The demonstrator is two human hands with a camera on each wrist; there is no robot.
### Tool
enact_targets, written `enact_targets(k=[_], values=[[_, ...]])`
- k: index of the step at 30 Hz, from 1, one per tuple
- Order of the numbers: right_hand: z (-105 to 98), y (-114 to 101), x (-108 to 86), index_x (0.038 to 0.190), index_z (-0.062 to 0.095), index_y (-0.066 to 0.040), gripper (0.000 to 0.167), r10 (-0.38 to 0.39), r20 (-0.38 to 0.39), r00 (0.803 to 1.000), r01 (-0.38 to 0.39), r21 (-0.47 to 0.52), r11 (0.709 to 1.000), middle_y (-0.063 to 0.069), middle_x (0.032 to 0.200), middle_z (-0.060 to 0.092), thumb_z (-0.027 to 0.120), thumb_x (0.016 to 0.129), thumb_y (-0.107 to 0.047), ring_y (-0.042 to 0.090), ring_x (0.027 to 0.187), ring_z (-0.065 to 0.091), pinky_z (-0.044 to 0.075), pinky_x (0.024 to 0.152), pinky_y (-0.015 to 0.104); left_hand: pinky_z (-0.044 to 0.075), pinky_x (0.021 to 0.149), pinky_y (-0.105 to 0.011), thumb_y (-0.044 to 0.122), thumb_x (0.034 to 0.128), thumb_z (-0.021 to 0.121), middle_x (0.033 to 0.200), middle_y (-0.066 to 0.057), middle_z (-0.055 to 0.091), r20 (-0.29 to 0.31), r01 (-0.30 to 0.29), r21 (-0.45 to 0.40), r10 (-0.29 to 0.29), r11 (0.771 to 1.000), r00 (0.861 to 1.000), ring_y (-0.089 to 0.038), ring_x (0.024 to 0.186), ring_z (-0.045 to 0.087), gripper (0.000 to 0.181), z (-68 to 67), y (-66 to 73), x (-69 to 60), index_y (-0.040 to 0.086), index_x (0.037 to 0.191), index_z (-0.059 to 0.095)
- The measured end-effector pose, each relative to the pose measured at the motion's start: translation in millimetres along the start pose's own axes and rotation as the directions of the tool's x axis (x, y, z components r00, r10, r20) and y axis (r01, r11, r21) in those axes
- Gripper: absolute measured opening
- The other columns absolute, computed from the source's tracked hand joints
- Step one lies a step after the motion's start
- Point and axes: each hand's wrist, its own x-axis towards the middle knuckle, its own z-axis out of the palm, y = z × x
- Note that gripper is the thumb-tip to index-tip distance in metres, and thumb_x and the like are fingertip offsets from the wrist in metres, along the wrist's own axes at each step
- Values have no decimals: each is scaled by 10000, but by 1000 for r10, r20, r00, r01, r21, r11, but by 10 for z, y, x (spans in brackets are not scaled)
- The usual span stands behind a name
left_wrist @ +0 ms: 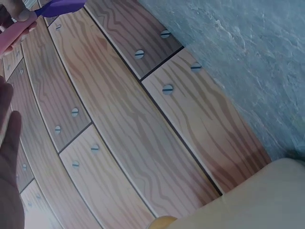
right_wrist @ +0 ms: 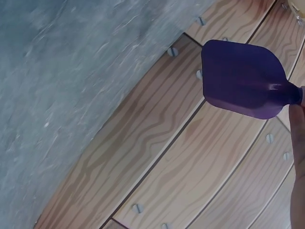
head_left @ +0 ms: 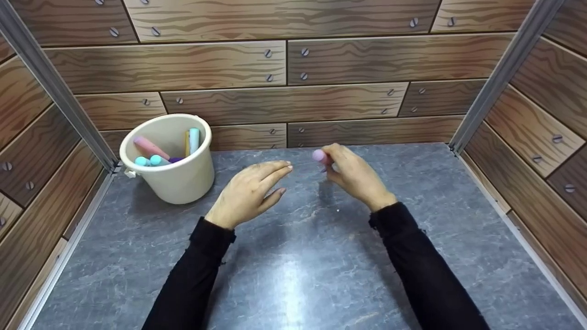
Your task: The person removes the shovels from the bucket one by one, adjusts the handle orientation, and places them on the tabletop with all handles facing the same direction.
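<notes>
My right hand (head_left: 355, 174) grips a toy shovel by its pink handle (head_left: 319, 156), above the floor right of the middle. In the right wrist view the shovel's flat purple blade (right_wrist: 243, 78) shows clearly; in the head view it is mostly hidden below the handle. The left wrist view catches the same toy shovel (left_wrist: 59, 7) at its upper left corner. My left hand (head_left: 252, 190) hovers apart from it, fingers nearly straight and thumb spread, holding nothing. Left of that hand stands a cream bucket (head_left: 188, 183).
Inside the bucket are several handles, among them a pink handle (head_left: 151, 147) and a light blue handle (head_left: 194, 140). Wood-patterned walls (head_left: 348, 59) enclose the grey marbled floor (head_left: 293, 256) at the back and sides, with metal corner posts (head_left: 500, 68).
</notes>
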Motion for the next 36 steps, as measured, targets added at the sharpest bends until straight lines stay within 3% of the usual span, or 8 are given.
enact_targets(k=[8, 12, 18, 24, 36], values=[[-131, 200, -110, 1366, 609, 26, 412, 121, -40, 992, -120, 38, 992, 239, 1254, 760, 789, 1008, 120, 405, 1165, 810, 706, 1073, 541, 588, 1320, -500, 382, 1192, 712, 1689, -80, 697, 86, 47, -19, -45, 999, 995, -282, 1542, 699, 587, 54, 0, -14, 123, 1706, 601], [-205, 291, -154, 1380, 609, 48, 388, 203, -60, 977, -200, 52, 978, 268, 1287, 754, 774, 1033, 99, 449, 1189, 818, 707, 1087, 576, 569, 1341, -509, 408, 1203, 684, 1709, -61, 682, 135, 65, -32, -60, 997, 989, -267, 1572, 676, 595, 85, 9, -9, 144, 1726, 580], [-300, 427, -207, 1387, 608, 72, 367, 355, -60, 933, -345, 128, 930, 266, 1241, 730, 751, 1050, 101, 474, 1243, 811, 702, 1118, 582, 530, 1380, -521, 439, 1205, 672, 1745, -56, 652, 199, 98, -46, -87, 994, 976, -261, 1611, 646, 629, 120, 23, -24, 145, 1748, 554], [-384, 576, -261, 1318, 604, 85, 319, 428, -78, 900, -411, 168, 896, 278, 1230, 727, 735, 1033, 140, 478, 1254, 795, 693, 1141, 578, 511, 1395, -541, 459, 1206, 661, 1777, -64, 621, 257, 125, -49, -108, 991, 960, -268, 1636, 624, 665, 147, 41, -26, 150, 1776, 516], [-482, 829, -415, 1251, 567, 96, 287, 570, -101, 816, -543, 207, 814, 288, 1218, 699, 702, 1009, 175, 530, 1337, 764, 661, 1192, 618, 511, 1393, -553, 450, 1187, 700, 1788, -67, 608, 280, 102, -64, -80, 993, 957, -274, 1646, 615, 694, 210, 125, -13, 130, 1773, 514]])
